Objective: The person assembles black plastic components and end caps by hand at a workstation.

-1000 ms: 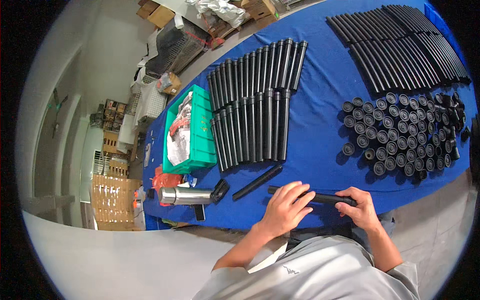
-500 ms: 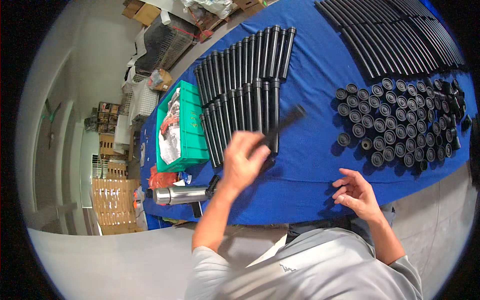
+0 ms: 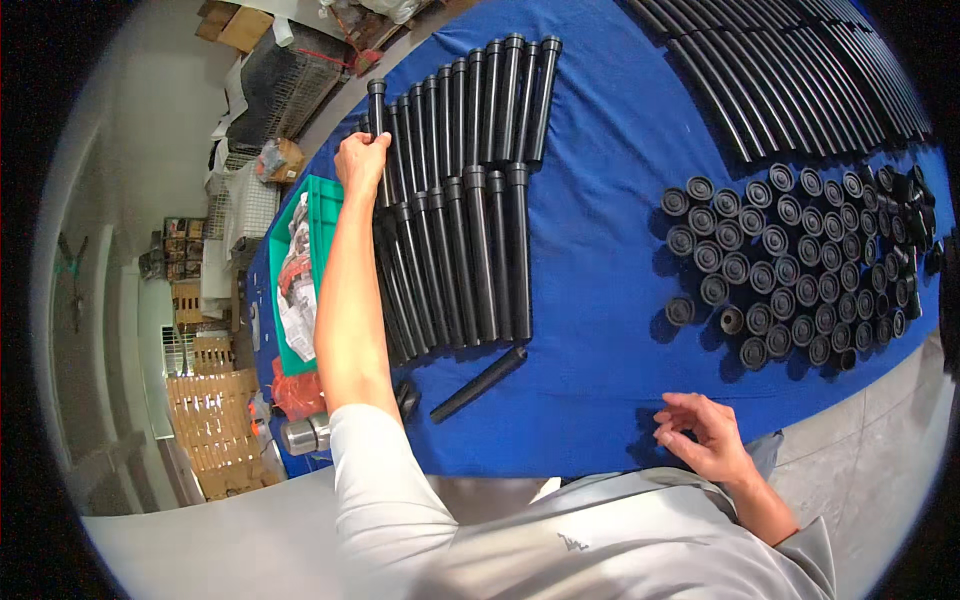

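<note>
Over the near edge of the blue table point(image 3: 600, 330) hangs the right hand point(image 3: 703, 435), fingers half curled, thumb apart, holding nothing, perhaps because the reach needs only one arm; left of it a loose black tube point(image 3: 478, 385) lies aslant, seemingly for easy reach; a silver flask point(image 3: 307, 434) sits at the near left, likely out of the way; the green crate point(image 3: 325, 225) stands left of the capped tubes point(image 3: 480, 260), laid side by side, caps pointing far, probably for compactness; round caps point(image 3: 787, 271) cluster at right, apparently sorted from the rest; toward the far row's left end, the left hand point(image 3: 362, 160) has its fingers wrapped around a held tube point(image 3: 377, 105), cap outward, presumably to align it with its neighbours; at far right, plain tubes point(image 3: 760, 90) lie in tight bands; counted, that is one loose tube, one flask, one crate; at least seven capped tubes in the near row, fifty or so round caps, at least ten tubes in the far row besides the held one; the plain tubes are too packed to count.
</note>
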Demonstrator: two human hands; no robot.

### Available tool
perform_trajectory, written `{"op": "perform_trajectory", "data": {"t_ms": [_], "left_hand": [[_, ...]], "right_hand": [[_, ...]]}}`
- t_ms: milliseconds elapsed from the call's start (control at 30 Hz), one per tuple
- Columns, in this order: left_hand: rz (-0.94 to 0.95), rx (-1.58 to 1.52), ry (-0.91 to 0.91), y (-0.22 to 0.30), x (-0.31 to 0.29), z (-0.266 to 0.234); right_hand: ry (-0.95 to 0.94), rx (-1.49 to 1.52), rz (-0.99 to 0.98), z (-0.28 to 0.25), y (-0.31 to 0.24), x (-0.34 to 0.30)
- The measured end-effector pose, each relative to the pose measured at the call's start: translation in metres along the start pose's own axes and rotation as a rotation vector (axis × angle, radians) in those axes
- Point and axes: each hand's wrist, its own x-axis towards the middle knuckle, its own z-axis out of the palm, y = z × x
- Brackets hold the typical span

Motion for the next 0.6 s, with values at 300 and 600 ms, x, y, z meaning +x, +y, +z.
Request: {"op": "perform_trajectory", "data": {"t_ms": [300,600], "left_hand": [[-0.096,0.181,-0.055,0.006,0.013,0.038],[-0.038,0.282,-0.035,0.019,0.003,0.038]], "right_hand": [[0.016,-0.023,0.012,-0.001,-0.001,-0.001],[0.001,-0.070,0.003,-0.002,-0.002,0.002]]}}
